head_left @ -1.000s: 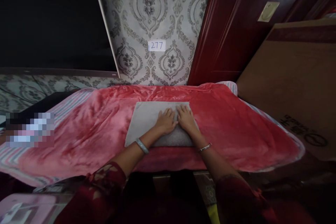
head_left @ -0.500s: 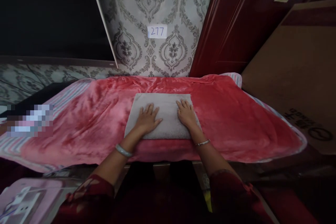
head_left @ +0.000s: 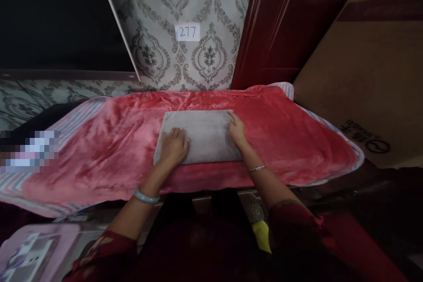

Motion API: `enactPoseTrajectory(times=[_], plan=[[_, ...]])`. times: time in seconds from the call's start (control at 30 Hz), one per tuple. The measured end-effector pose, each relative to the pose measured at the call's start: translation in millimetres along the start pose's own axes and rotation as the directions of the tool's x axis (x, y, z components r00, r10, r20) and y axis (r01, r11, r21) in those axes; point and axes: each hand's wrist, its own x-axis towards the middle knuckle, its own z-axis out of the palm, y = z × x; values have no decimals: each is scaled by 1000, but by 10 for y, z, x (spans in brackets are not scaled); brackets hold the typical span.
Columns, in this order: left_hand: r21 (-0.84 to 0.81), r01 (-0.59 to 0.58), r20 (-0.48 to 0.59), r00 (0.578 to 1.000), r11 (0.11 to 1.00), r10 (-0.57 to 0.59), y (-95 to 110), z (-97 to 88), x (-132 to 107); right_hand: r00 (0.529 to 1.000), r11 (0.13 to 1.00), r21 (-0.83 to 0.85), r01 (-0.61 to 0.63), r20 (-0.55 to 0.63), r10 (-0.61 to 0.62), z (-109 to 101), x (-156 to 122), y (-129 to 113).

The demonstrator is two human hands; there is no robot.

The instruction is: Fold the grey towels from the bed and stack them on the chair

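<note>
A folded grey towel (head_left: 203,134) lies flat on a red plush blanket (head_left: 280,141) that covers a table. My left hand (head_left: 173,146) rests palm down on the towel's near left corner, fingers slightly curled. My right hand (head_left: 236,128) lies on the towel's right edge with its fingers stretched out. Neither hand holds anything. A pale bangle circles my left wrist and a thin bracelet my right.
A striped cloth (head_left: 77,116) shows under the blanket at the left. Patterned wallpaper with a "277" label (head_left: 187,32) stands behind. A dark red door (head_left: 280,31) and a large cardboard box (head_left: 370,75) close off the right. A dark screen (head_left: 56,17) fills the upper left.
My hands have slid apart from the towel's middle to its left and right edges, smoothing it. The view has tilted down a little.
</note>
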Motion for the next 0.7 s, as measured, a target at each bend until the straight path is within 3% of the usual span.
enactPoseTrajectory(times=[0.07,0.13,0.2,0.3,0.47,0.7], plan=[[-52,-102,32,994,993,103,357,1,32,991,946,322,-40,-106,78,-1,-73,44],[-88,-197,46,978,977,201,710,50,73,974,827,556,-83,-129,184,39,-202,71],[-97,-248,60,965,964,255,974,146,108,956,737,665,-119,-124,267,100,-341,84],[-66,-282,63,956,957,286,1132,329,120,947,730,672,-125,-140,291,169,-482,89],[-8,-245,53,968,970,245,969,466,68,967,821,566,-79,-157,201,174,-529,87],[63,-78,77,994,995,73,358,303,-57,968,879,470,-86,-170,185,161,-525,95]])
